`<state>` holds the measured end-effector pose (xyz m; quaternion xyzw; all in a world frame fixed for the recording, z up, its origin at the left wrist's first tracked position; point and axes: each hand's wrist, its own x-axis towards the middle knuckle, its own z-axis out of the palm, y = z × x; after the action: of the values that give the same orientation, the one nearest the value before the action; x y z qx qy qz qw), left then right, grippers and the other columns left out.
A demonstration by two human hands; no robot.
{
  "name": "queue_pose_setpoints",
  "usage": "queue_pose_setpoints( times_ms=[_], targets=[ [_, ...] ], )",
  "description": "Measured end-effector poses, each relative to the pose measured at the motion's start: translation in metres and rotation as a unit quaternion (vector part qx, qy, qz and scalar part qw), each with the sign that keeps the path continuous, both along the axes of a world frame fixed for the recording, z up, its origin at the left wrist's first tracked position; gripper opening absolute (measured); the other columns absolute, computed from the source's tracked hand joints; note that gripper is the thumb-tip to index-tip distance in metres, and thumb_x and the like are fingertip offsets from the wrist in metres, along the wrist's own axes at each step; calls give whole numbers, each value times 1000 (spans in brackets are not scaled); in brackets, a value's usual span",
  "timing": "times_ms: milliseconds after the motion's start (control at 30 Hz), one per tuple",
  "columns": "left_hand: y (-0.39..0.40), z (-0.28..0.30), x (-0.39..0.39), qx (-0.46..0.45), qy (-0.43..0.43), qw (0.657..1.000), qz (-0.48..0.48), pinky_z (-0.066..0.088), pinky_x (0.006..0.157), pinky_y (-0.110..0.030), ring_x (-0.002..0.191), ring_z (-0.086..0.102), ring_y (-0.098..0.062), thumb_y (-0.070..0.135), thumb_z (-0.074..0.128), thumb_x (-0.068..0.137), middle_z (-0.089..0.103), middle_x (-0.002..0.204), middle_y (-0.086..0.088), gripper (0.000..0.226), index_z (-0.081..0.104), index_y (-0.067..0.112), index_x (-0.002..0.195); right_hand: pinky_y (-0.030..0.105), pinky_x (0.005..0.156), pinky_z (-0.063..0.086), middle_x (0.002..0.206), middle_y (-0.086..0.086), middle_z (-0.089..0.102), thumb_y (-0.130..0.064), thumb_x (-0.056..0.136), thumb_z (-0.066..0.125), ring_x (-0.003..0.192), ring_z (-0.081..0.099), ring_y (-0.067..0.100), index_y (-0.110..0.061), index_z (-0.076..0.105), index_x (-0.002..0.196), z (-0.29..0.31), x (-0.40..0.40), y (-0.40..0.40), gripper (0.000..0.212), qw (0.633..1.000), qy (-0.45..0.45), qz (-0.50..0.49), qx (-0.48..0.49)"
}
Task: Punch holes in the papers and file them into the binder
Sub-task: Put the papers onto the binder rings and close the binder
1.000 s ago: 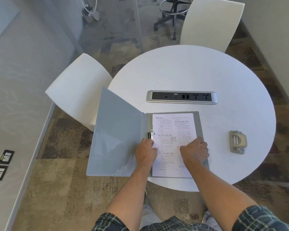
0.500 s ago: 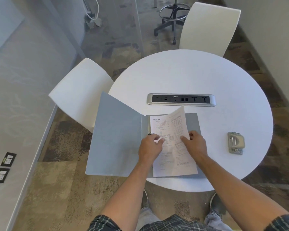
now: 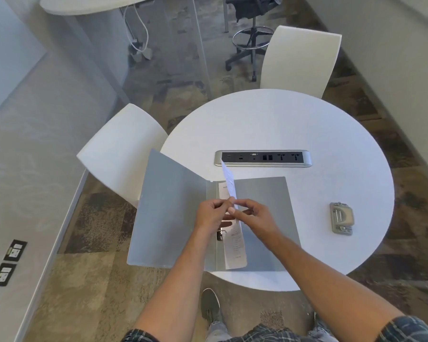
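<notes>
The paper (image 3: pixel 233 233) is seen almost edge-on, lifted over the open binder (image 3: pixel 265 206), so its print cannot be read. It is pinched between the fingers of the left hand (image 3: pixel 211 214) and the right hand (image 3: pixel 253 215). The ring mechanism (image 3: pixel 221 235) is largely hidden beneath the left hand. The binder's front cover (image 3: pixel 168 211) overhangs the worktop (image 3: pixel 282 124) edge. Bare worktop is left around the hole punch (image 3: pixel 341 218), well apart on the right.
</notes>
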<state>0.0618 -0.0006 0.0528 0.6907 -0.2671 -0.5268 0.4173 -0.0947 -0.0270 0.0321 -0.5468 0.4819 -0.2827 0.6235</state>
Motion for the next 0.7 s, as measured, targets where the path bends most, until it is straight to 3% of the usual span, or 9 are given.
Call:
queue_pose_setpoints(
  times_ms=[67,133,267,367,467,600,700],
  targets=[
    [3,1,2,-5,6,1000,6,65,67,-40,66,77,-20,32,76,92,73,65,1,28,79,19,68,43,93,57,99,3,81,-51,80,85,90,76,22,-35,75,117,-2,2,0,42,1000,12,-1,4],
    [5,0,3,-9,0,1000,9,62,60,-34,57,72,-15,27,71,96,67,58,4,38,73,22,58,43,92,61,113,-7,77,-48,82,85,88,75,16,-31,72,123,-5,4,0,46,999,34,-3,-11],
    [5,-3,3,-7,-23,1000,18,57,60,-30,53,64,-11,23,68,98,66,58,6,33,76,21,65,44,92,61,128,-6,71,-47,85,82,90,72,16,-26,65,130,-10,8,-1,51,998,55,-18,-15],
    [7,-3,3,-2,-17,1000,20,55,53,-26,51,66,-9,29,68,98,66,58,7,36,76,25,63,41,89,61,128,-8,69,-58,80,81,92,71,13,-31,61,131,-8,10,0,60,997,69,-17,-20],
    [8,-3,3,-3,-16,1000,23,57,55,-29,54,69,-11,34,71,95,67,60,4,35,74,23,62,40,88,61,126,-9,68,-58,78,83,91,71,14,-31,61,132,-7,11,1,65,997,68,-19,-19],
    [7,-5,0,0,-49,999,24,59,61,-37,51,61,-10,27,68,97,61,55,6,39,70,22,58,40,91,59,127,-8,69,-42,88,79,97,71,16,-27,60,133,-7,10,3,51,997,66,-27,-7],
    [5,-2,-1,6,-163,986,20,40,52,-23,46,41,-6,22,64,95,47,45,14,45,55,21,52,39,83,60,118,-3,73,-22,91,66,96,72,16,-22,65,123,-5,7,1,33,995,75,-60,18]
  ],
)
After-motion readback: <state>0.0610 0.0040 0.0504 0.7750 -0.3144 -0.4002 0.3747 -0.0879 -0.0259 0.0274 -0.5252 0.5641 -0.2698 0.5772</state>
